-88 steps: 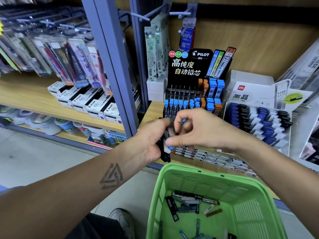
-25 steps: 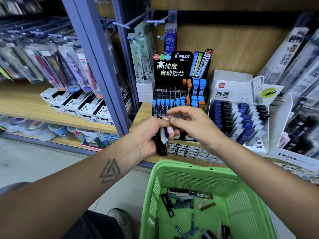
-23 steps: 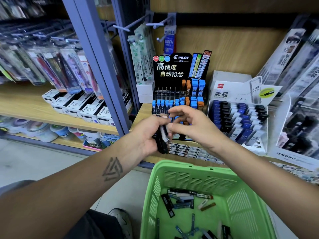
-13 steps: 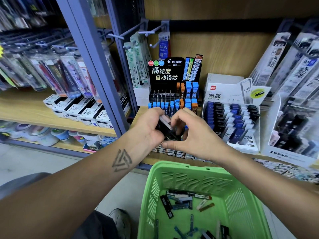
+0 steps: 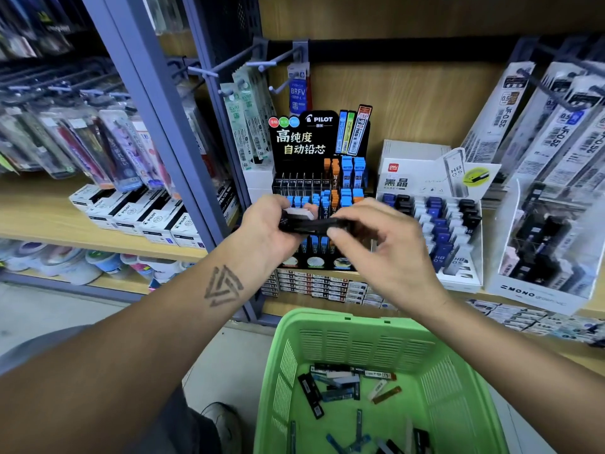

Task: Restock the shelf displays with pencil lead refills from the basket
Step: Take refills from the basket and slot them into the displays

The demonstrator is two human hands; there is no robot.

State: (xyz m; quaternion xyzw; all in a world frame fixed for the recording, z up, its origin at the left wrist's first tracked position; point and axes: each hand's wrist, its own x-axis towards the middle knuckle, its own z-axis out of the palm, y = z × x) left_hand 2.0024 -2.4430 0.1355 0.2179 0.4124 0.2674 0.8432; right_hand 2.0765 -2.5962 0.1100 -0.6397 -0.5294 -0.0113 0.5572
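Wooden shelving (image 5: 409, 103) carried the black refill display (image 5: 314, 165) at the far side, where the left hand (image 5: 265, 231) and right hand (image 5: 383, 244) both gripped dark lead refills (image 5: 311, 222) above the near green basket (image 5: 353, 342).

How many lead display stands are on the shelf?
3: black Pilot display at centre, white Deli display beside it, Mono display farthest right. More may be hidden.
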